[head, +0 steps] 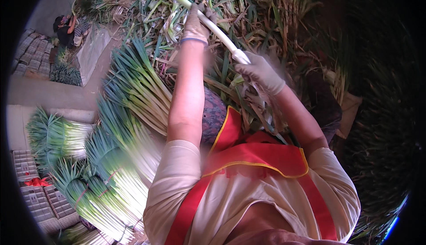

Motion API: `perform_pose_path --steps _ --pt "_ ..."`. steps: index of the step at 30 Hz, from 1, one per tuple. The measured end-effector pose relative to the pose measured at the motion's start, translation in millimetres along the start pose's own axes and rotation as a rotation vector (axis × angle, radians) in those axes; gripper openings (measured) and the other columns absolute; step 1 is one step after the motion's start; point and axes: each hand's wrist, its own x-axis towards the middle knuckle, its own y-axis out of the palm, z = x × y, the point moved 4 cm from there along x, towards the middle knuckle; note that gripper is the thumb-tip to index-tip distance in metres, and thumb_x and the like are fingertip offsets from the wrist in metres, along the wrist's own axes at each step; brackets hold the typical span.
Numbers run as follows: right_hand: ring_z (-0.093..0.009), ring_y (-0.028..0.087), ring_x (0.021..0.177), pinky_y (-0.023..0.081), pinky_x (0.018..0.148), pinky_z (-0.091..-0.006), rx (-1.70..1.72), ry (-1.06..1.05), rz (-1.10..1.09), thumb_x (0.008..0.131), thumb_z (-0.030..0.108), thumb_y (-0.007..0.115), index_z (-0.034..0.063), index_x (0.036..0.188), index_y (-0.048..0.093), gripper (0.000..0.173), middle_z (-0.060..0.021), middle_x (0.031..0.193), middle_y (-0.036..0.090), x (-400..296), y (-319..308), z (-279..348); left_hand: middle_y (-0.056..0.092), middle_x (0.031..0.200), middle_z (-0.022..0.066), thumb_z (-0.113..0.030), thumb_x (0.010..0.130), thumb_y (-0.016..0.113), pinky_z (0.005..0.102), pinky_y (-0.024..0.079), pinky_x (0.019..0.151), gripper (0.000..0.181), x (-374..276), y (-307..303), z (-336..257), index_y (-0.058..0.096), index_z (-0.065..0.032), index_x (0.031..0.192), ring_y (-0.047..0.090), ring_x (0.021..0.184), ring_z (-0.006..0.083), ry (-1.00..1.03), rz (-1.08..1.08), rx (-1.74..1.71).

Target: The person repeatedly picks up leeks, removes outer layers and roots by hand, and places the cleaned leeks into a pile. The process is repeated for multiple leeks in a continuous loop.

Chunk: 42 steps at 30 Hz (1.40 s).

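A long green onion (221, 35) with a white shaft slants between both hands, its green leaves pointing to the top left. My left hand (197, 21), in a pale work glove, is closed around the shaft near the leaves. My right hand (259, 71), gloved too, grips the lower white end, where peeled outer layers hang down. Under the hands lies a heap of loose leaves and dry peelings (229, 11). Beside my left arm rests a pile of green onions with white and green stalks (149, 95).
Tied bundles of green onions (100, 195) lie at lower left, near plastic crates (43, 201) and a red cloth (37, 182). A person (68, 30) sits at upper left by a pale sheet (93, 51). More unpeeled onions (293, 8) stand at upper right.
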Motion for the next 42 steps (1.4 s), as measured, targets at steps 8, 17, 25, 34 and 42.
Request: perform_pose_path --steps 8,17,25,34,42 --pt "-0.007 0.048 0.074 0.044 0.065 -0.0249 -0.152 -0.115 -0.106 0.087 0.024 0.066 -0.0031 0.114 0.055 0.040 0.0004 0.081 0.055 -31 14 -42 0.046 0.067 -0.0011 -0.034 0.096 0.053 0.0208 0.034 0.041 0.029 19 -27 -2 0.052 -0.0054 0.094 0.039 0.047 0.0075 -0.001 -0.103 -0.075" --pt "-0.001 0.041 0.062 0.033 0.053 -0.0199 -0.185 0.364 -0.203 0.093 0.028 0.061 0.0001 0.116 0.058 0.036 0.0082 0.072 0.048 -151 -41 -114 0.045 0.066 -0.0026 -0.044 0.092 0.056 0.0211 0.031 0.041 0.033 33 -80 -69 0.055 -0.0105 0.095 0.036 0.046 0.0068 0.104 0.075 -0.180" --pt "-0.037 0.063 0.091 0.051 0.076 -0.0429 -1.063 -0.392 -0.303 0.082 0.031 0.068 0.0010 0.113 0.057 0.044 -0.0205 0.099 0.063 -49 -16 -12 0.045 0.065 -0.0017 -0.036 0.090 0.064 0.0211 0.030 0.040 0.027 12 -41 -57 0.053 -0.0121 0.095 0.036 0.045 0.0078 0.232 -0.060 -0.032" --pt "-0.042 0.062 0.067 0.049 0.061 -0.0504 -1.017 -0.412 -0.413 0.094 0.029 0.051 0.0057 0.107 0.053 0.027 -0.0207 0.071 0.063 43 29 -22 0.049 0.068 0.0004 -0.022 0.091 0.064 0.0260 0.042 0.044 0.016 -12 1 -37 0.052 -0.0133 0.096 0.046 0.050 0.0121 0.375 -0.156 0.134" --pt "-0.041 0.062 0.064 0.049 0.059 -0.0503 -1.127 -0.337 -0.338 0.095 0.027 0.047 0.0021 0.110 0.054 0.030 -0.0225 0.070 0.063 42 32 -31 0.052 0.070 0.0012 -0.020 0.091 0.064 0.0256 0.040 0.044 0.015 -9 -2 -30 0.052 -0.0144 0.098 0.047 0.049 0.0125 0.377 -0.100 0.180"
